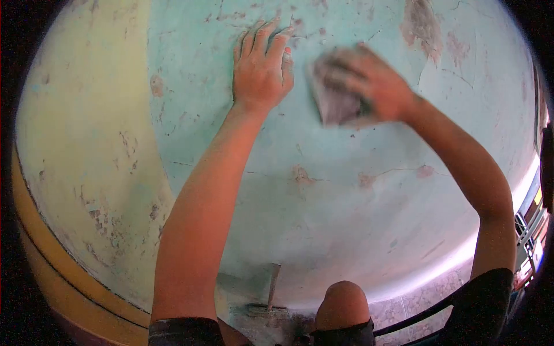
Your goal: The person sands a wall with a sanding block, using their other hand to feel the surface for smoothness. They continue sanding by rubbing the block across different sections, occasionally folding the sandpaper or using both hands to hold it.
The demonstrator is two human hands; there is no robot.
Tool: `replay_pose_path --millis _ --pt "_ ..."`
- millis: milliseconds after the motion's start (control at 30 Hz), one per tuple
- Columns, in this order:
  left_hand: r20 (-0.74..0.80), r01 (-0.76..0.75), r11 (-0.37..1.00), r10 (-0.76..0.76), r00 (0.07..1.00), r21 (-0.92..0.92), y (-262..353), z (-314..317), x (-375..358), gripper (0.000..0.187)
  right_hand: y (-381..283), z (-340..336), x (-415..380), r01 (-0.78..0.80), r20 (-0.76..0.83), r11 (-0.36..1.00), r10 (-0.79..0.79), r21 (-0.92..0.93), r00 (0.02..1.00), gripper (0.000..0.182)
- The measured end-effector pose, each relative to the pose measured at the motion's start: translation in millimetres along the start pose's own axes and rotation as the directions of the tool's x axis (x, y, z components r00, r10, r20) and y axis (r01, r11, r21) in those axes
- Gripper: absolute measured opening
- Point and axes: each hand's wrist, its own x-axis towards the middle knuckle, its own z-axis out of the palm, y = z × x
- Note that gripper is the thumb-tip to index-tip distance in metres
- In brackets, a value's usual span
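My left hand [261, 69] lies against the pale green wall [277, 213], palm in and fingers spread, holding nothing. To its right, my right hand [375, 83] presses a greyish-brown sheet, which looks like sandpaper [339, 106], against the same wall. Motion blurs this hand and the sheet, and my fingers curl over the sheet's upper part. Around both hands the paint is chipped and stained, with a bare grey patch [421, 29] at the upper right. Thin cracks run across the wall below my hands.
A pale yellow painted section [92, 144] adjoins the green on the left, with an orange-brown band [81, 282] along its edge. Low down, a thin-handled tool with a wide flat head [266, 311] stands by the wall near my knee [343, 305]. Assorted objects [528, 242] crowd the far right.
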Motion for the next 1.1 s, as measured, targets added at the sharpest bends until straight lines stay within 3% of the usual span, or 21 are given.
replay_pose_path --millis 33,100,133,200,233,267,333,367,400,433,533,600,667,733,767,800,867,933,1000,1067,1100 --pt "0.002 0.000 1.000 0.000 1.000 0.002 -1 0 0 0.039 16 0 1 -0.135 -0.154 0.990 0.129 -0.033 0.980 0.091" --pt "0.012 0.010 1.000 -0.010 1.000 0.019 1 -1 -1 0.042 33 -5 5 -0.410 -0.399 0.912 0.367 -0.027 0.840 0.089" --pt "0.014 0.015 1.000 -0.015 1.000 0.014 2 -1 -1 0.042 31 -3 4 -0.412 -0.392 0.911 0.369 -0.027 0.843 0.089" --pt "0.010 0.004 1.000 -0.004 1.000 0.020 2 -1 -1 0.041 16 2 -1 -0.253 -0.300 0.963 0.217 -0.088 0.929 0.088" --pt "0.012 0.002 1.000 -0.002 1.000 0.019 3 -2 -1 0.041 3 5 -6 -0.098 -0.143 0.987 0.079 -0.129 0.987 0.083" --pt "0.017 0.004 1.000 -0.004 1.000 0.014 4 -2 -1 0.040 -8 4 -10 0.093 0.007 0.991 -0.093 -0.098 0.996 0.081" --pt "0.014 0.003 1.000 -0.003 1.000 0.017 2 -3 1 0.039 -1 -4 -6 0.222 0.075 0.975 -0.222 0.011 0.972 0.079" --pt "0.010 0.003 1.000 -0.003 1.000 0.017 1 -3 1 0.039 6 -3 -3 0.225 0.076 0.974 -0.225 0.011 0.971 0.079" --pt "0.006 0.008 1.000 -0.008 1.000 0.014 2 -2 0 0.038 18 -1 3 -0.015 -0.126 1.000 0.014 -0.008 0.992 0.082" --pt "0.007 0.016 1.000 -0.016 1.000 0.010 2 -1 -1 0.038 23 0 5 -0.254 -0.319 0.967 0.248 0.023 0.915 0.086" --pt "0.002 -0.007 1.000 0.007 1.000 0.009 2 0 -2 0.042 3 7 13 -0.288 -0.308 0.958 0.271 -0.010 0.912 0.088" --pt "0.024 0.007 1.000 -0.007 1.000 0.024 2 -1 -2 0.042 -17 13 7 0.121 -0.047 0.992 -0.123 -0.042 0.991 0.088" --pt "0.025 0.009 1.000 -0.010 1.000 0.020 2 -3 -3 0.042 -11 4 8 0.213 0.049 0.977 -0.214 0.019 0.976 0.088" --pt "0.026 0.026 1.000 -0.026 0.999 0.004 1 -3 -2 0.043 20 3 13 -0.056 -0.228 0.998 0.049 -0.026 0.973 0.087" --pt "0.025 0.020 1.000 -0.020 0.999 0.002 1 -3 -3 0.044 26 1 15 -0.334 -0.368 0.937 0.277 -0.101 0.888 0.085" --pt "0.024 0.014 1.000 -0.014 1.000 0.001 2 -2 -3 0.045 32 -1 16 -0.417 -0.463 0.904 0.329 -0.098 0.823 0.086" --pt "0.024 0.016 1.000 -0.016 1.000 -0.006 2 -2 -3 0.046 20 6 13 -0.392 -0.401 0.913 0.319 -0.114 0.859 0.086" --pt "0.022 0.010 1.000 -0.010 1.000 -0.007 2 -2 -4 0.046 -6 12 5 -0.083 -0.148 0.990 0.066 -0.114 0.987 0.085" --pt "0.023 0.019 1.000 -0.019 1.000 0.003 1 -2 -3 0.044 -21 2 5 0.212 0.102 0.977 -0.210 -0.016 0.972 0.093" --pt "0.012 0.009 1.000 -0.009 1.000 0.012 0 -2 -3 0.043 -1 1 10 0.058 -0.026 0.998 -0.057 0.026 0.998 0.094" --pt "0.004 0.001 1.000 -0.001 1.000 0.016 1 -2 -3 0.041 12 4 13 -0.100 -0.188 0.995 0.102 0.018 0.977 0.092"
